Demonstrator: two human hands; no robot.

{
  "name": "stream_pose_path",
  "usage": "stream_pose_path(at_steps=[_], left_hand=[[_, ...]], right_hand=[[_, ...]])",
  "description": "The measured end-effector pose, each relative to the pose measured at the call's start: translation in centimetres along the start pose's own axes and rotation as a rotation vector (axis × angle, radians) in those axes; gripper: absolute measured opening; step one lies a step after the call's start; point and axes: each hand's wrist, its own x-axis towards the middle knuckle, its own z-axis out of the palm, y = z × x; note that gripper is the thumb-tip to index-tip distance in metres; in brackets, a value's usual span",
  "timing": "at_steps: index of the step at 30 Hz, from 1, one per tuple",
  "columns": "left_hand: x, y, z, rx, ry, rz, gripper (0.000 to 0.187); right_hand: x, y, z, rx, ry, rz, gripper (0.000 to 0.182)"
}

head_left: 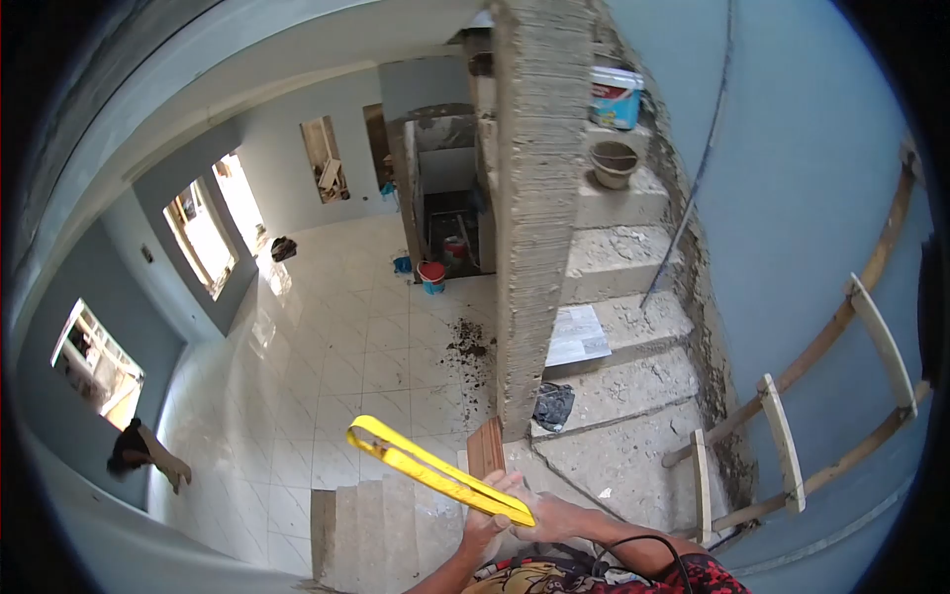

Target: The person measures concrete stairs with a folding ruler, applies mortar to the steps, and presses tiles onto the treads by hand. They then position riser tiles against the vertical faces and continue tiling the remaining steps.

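Note:
A long yellow strip bent into a narrow loop, looking like a tape measure blade [426, 472], reaches out to the upper left from my hands. Its lower end lies across my fingers. My left hand [482, 532] is closed at the strip's underside, and my right hand [541, 517] closes around the same end from the right. Just beyond my fingertips a reddish-brown wood-look piece [485, 447] points up toward the base of the pillar, its lower end hidden by my hands.
A rough concrete pillar [539, 218] rises ahead. Right of it, dusty stairs [618, 386] carry a bucket [616, 97], a bowl [614, 163], a grey tile [579, 337] and a black bag [553, 406]. A wooden ladder [792, 445] leans at right. Lower left stands a person [148, 455].

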Motion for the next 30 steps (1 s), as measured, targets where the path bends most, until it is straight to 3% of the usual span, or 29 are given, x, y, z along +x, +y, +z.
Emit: stream_pose_path(at_steps=[1,3,4,8,11,13,15,17,19,21,23,25,26,28,29,30], left_hand=[[0.4,-0.2,0.8,0.012,-0.009,-0.021,0.091],[1.5,-0.9,2.2,0.040,0.176,0.057,0.082],[2.0,-1.8,2.6,0.016,0.252,0.057,0.063],[5.3,-3.9,6.2,0.073,0.350,0.149,0.041],[8.3,-6.0,8.3,0.095,0.331,0.173,0.041],[10.5,-7.0,11.1,0.113,0.326,0.169,0.042],[12.4,-8.2,13.5,0.139,0.324,0.135,0.043],[13.4,-9.8,15.3,0.274,0.283,-0.080,0.047],[14.6,-11.0,17.0,0.386,0.075,-0.258,0.062],[16.0,-13.0,17.5,0.533,-0.226,-0.234,0.078],[17.0,-14.2,18.9,0.528,-0.380,-0.353,0.089],[17.6,-15.8,19.1,0.534,-0.393,-0.410,0.076],[18.2,-16.2,19.3,0.530,-0.386,-0.413,0.076],[19.7,-16.6,19.3,0.745,-0.462,-0.548,0.060],[20.3,-17.0,19.2,0.738,-0.448,-0.555,0.060],[21.1,-17.5,19.0,0.850,-0.496,-0.557,0.056]], right_hand=[[0.1,-0.1,-0.6,0.019,0.017,0.004,0.052],[0.2,0.2,-2.0,-0.003,-0.002,-0.008,0.054],[0.3,1.1,-2.3,-0.028,0.014,-0.010,0.054],[-1.5,1.9,-6.6,0.015,0.081,-0.085,0.053],[-2.9,4.8,-9.6,0.047,0.118,-0.073,0.054],[-4.4,6.8,-12.0,-0.073,0.319,-0.306,0.054],[-6.4,8.1,-14.3,-0.003,0.292,-0.198,0.056],[-8.7,9.3,-15.5,0.144,0.299,-0.039,0.063],[-11.1,11.6,-16.5,0.214,0.382,-0.061,0.067],[-14.6,10.4,-19.2,0.286,0.432,0.012,0.068],[-17.3,12.5,-19.2,0.277,0.491,0.013,0.067],[-20.2,13.0,-20.4,0.374,0.599,0.321,0.064],[-21.6,14.1,-20.5,0.375,0.592,0.326,0.064],[-24.1,16.3,-20.3,0.772,0.797,0.513,0.058],[-24.9,16.7,-20.4,0.773,0.783,0.523,0.058],[-25.5,17.1,-20.7,0.804,0.978,0.471,0.055]])
